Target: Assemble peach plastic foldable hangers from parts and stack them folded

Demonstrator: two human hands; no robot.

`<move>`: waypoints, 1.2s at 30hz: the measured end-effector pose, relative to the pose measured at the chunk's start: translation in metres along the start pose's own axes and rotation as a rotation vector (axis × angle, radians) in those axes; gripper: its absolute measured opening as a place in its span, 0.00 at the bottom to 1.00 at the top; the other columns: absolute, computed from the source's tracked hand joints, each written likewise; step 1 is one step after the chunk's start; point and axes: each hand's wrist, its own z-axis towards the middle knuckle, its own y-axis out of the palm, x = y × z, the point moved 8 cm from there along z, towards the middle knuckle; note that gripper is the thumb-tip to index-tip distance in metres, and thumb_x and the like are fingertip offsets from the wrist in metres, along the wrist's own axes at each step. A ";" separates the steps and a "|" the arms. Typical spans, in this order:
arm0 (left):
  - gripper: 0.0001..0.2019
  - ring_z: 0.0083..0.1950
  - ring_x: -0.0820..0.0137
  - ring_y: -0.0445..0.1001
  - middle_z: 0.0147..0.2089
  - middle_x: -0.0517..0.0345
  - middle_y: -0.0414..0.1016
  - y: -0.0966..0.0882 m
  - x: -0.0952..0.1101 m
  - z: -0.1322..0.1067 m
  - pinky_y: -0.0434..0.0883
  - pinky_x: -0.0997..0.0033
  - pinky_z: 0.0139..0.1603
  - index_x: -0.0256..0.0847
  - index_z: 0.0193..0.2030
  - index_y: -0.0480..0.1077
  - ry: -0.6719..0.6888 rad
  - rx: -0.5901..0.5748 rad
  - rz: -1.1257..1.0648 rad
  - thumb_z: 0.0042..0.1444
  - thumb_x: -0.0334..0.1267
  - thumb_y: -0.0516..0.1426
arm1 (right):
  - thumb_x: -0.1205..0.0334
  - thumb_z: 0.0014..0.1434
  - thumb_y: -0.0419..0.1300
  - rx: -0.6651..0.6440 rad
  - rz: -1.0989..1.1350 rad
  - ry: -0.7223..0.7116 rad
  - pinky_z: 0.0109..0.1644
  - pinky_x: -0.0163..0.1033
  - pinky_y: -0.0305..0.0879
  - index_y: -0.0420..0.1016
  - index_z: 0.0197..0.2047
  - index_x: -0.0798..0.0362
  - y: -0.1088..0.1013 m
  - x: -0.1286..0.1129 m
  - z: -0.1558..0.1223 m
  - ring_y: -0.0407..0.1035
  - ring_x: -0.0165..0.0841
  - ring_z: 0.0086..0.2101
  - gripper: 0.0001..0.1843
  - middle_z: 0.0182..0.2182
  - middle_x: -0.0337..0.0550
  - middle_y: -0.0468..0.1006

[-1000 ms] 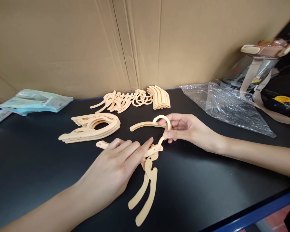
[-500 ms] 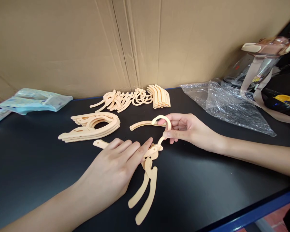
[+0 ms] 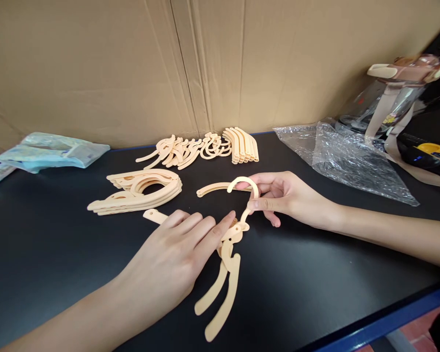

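My right hand [image 3: 282,195] pinches a cream plastic hook [image 3: 254,188] between thumb and fingers. The hook's lower end meets the middle joint of a folding hanger [image 3: 227,288], whose two curved arms spread toward me. My left hand [image 3: 183,249] is closed over the hanger near that joint, index finger stretched along it. A flat arm piece [image 3: 154,215] sticks out to the left from beneath this hand. What the left fingertips grip underneath is hidden. Behind the hook lies a loose curved arm piece [image 3: 212,187], its right end covered by the right hand.
Stacked folded hangers [image 3: 161,200] lie at the left. Further back are a pile of small cream parts [image 3: 183,151], loose hooks [image 3: 212,146] and stacked arm pieces [image 3: 240,145]. Clear plastic film [image 3: 352,156] and a bottle [image 3: 396,93] stand right; a blue tissue pack [image 3: 55,150] lies left.
Both hands and the hanger joint have shifted very slightly to the right. A lower finger of my right hand has extended downward. The hook stays in the right hand.
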 end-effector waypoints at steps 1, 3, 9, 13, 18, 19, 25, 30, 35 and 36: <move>0.23 0.36 0.66 0.67 0.35 0.57 0.71 0.000 0.000 0.000 0.58 0.64 0.38 0.29 0.67 0.59 0.001 0.001 -0.002 0.67 0.20 0.44 | 0.60 0.58 0.69 -0.003 -0.002 0.003 0.26 0.35 0.60 0.76 0.53 0.57 0.000 0.000 0.000 0.63 0.20 0.16 0.20 0.31 0.36 0.78; 0.21 0.36 0.65 0.67 0.35 0.57 0.71 -0.001 0.001 0.000 0.58 0.63 0.38 0.30 0.66 0.60 0.007 0.010 -0.009 0.68 0.21 0.44 | 0.60 0.58 0.69 -0.010 -0.003 0.006 0.24 0.34 0.59 0.76 0.52 0.57 0.000 0.000 0.000 0.63 0.20 0.16 0.20 0.30 0.36 0.78; 0.24 0.37 0.64 0.65 0.37 0.57 0.71 0.000 0.002 -0.002 0.58 0.63 0.39 0.32 0.65 0.61 0.001 -0.016 -0.029 0.65 0.18 0.44 | 0.62 0.58 0.68 -0.030 0.019 0.020 0.20 0.32 0.56 0.75 0.53 0.57 0.002 0.000 0.000 0.63 0.19 0.15 0.20 0.30 0.35 0.78; 0.23 0.38 0.64 0.65 0.38 0.57 0.71 0.000 0.002 -0.002 0.58 0.63 0.40 0.31 0.65 0.61 0.013 -0.013 -0.032 0.66 0.17 0.43 | 0.62 0.59 0.68 -0.047 0.036 0.011 0.20 0.32 0.56 0.75 0.53 0.57 0.003 0.000 0.000 0.63 0.19 0.15 0.19 0.31 0.36 0.79; 0.22 0.38 0.65 0.65 0.37 0.57 0.70 -0.001 0.001 -0.001 0.58 0.63 0.39 0.29 0.66 0.60 0.008 0.015 -0.037 0.67 0.20 0.45 | 0.58 0.59 0.68 -0.028 0.000 -0.030 0.25 0.34 0.61 0.76 0.53 0.56 0.003 -0.002 0.001 0.64 0.19 0.16 0.20 0.33 0.38 0.80; 0.23 0.38 0.65 0.65 0.38 0.56 0.71 -0.002 0.000 -0.001 0.58 0.63 0.40 0.29 0.66 0.60 0.002 0.019 -0.037 0.66 0.19 0.46 | 0.57 0.59 0.68 -0.022 -0.004 -0.039 0.26 0.34 0.62 0.77 0.52 0.56 0.002 -0.002 0.000 0.64 0.19 0.16 0.20 0.33 0.37 0.79; 0.25 0.36 0.66 0.64 0.38 0.57 0.70 -0.004 -0.005 -0.004 0.59 0.65 0.38 0.33 0.65 0.62 -0.067 0.041 -0.049 0.63 0.18 0.47 | 0.61 0.59 0.69 0.028 -0.009 -0.067 0.27 0.32 0.68 0.74 0.56 0.56 -0.001 -0.004 -0.002 0.66 0.21 0.20 0.23 0.31 0.35 0.78; 0.20 0.35 0.69 0.71 0.38 0.58 0.72 -0.010 -0.007 -0.006 0.64 0.66 0.37 0.33 0.66 0.61 -0.112 0.081 -0.020 0.69 0.24 0.46 | 0.65 0.55 0.71 0.044 0.013 -0.121 0.26 0.32 0.70 0.60 0.66 0.53 -0.002 -0.007 -0.005 0.68 0.23 0.20 0.40 0.33 0.35 0.81; 0.17 0.35 0.75 0.77 0.42 0.60 0.75 -0.013 -0.016 -0.008 0.69 0.76 0.35 0.38 0.65 0.62 -0.254 0.110 -0.103 0.72 0.31 0.48 | 0.57 0.66 0.61 0.211 -0.130 -0.269 0.27 0.32 0.68 0.69 0.57 0.54 -0.016 -0.021 -0.012 0.68 0.24 0.20 0.19 0.26 0.33 0.78; 0.18 0.36 0.76 0.78 0.43 0.61 0.75 -0.012 -0.018 -0.009 0.69 0.78 0.34 0.40 0.65 0.61 -0.282 0.104 -0.143 0.72 0.31 0.47 | 0.56 0.68 0.59 0.254 -0.197 -0.305 0.29 0.33 0.69 0.72 0.53 0.53 -0.020 -0.024 -0.013 0.69 0.25 0.22 0.14 0.26 0.34 0.77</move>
